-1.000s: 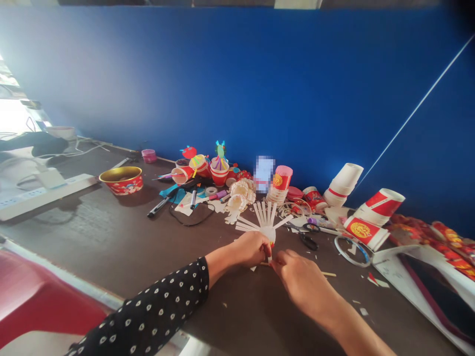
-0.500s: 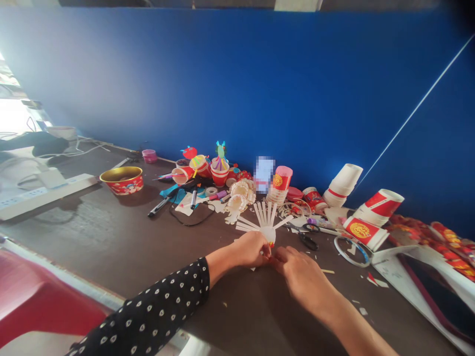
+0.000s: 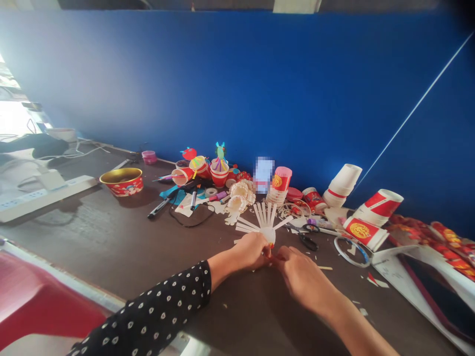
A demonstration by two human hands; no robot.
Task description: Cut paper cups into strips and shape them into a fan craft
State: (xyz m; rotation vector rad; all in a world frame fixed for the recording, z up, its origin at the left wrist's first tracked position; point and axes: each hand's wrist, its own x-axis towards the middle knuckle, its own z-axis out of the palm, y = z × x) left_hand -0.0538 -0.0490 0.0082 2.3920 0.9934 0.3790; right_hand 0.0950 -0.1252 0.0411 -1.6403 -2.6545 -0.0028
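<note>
A paper cup cut into white strips (image 3: 264,222) lies fanned out on the dark table (image 3: 111,237). My left hand (image 3: 251,249) is closed on the near side of this cut cup, fingers curled over it. My right hand (image 3: 297,269) meets it from the right, fingers pinched at the cup's near strip. The strip itself is mostly hidden between the two hands. A thin wooden stick (image 3: 324,268) lies just right of my right hand.
Black scissors (image 3: 308,240) lie behind my right hand. Stacked red-and-white paper cups (image 3: 371,215) and white cups (image 3: 343,183) stand at the right by a tape ring (image 3: 351,249). Decorated cups (image 3: 218,170), markers (image 3: 159,207) and a red-gold bowl (image 3: 122,180) stand further left.
Both hands stay pressed together at the cut cup; my right hand has slid slightly left and nearer the cup. The view has shifted a little.
</note>
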